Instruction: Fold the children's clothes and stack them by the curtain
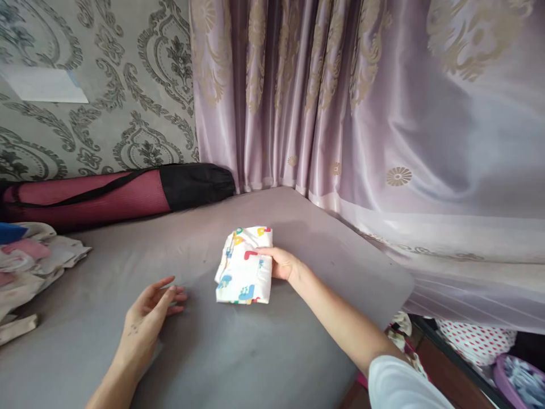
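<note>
A small folded white cloth printed with coloured shapes lies in the middle of the grey bed sheet. My right hand grips its right edge, thumb on top and fingers tucked beneath. My left hand rests flat on the sheet to the left of the cloth, fingers stretched out and apart, holding nothing.
A pile of loose clothes lies at the left edge. A rolled maroon mat in a black sleeve lies along the patterned wall. Lilac curtains hang behind and to the right. The bed's corner drops off at right, with a basket below.
</note>
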